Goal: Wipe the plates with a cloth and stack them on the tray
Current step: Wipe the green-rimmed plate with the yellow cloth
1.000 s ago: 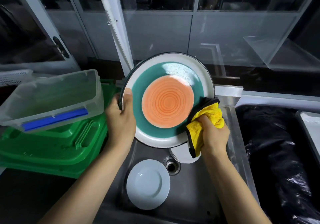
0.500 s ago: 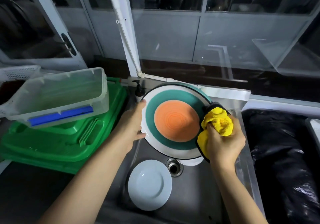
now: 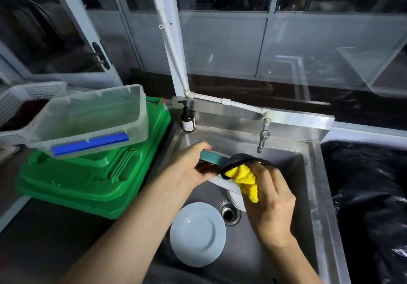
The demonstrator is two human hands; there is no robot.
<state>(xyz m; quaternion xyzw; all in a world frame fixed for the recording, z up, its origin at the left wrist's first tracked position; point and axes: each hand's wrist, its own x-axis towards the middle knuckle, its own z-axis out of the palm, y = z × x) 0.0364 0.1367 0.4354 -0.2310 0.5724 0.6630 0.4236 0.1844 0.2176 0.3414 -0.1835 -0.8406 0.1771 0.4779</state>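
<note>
Left hand (image 3: pixel 187 169) grips the teal plate (image 3: pixel 211 156) by its rim, fingers over the top edge, thumb below. The plate is tipped nearly edge-on over the sink (image 3: pixel 308 173), centre frame, dark underside toward the camera. Right hand (image 3: pixel 271 202) is closed round the cloth (image 3: pixel 245 179), which wraps the plate's right edge. Looks like a rim/back wipe; stacking not yet done.

Tray (image 3: pixel 99 180) is at frame left, with a clear tub (image 3: pixel 88 118) sitting on it.

Risks:
- A one-hand rim grip on a tilted, possibly wet plate could slip. It would drop onto the white plate (image 3: pixel 198 234) or the second plate (image 3: pixel 235 199) half hidden below, and chips are likely.
- Tap (image 3: pixel 263 138) is near the far rim; a wide swing could clip it.
- Tub covers part of the tray, so stacking room looks tight.
</note>
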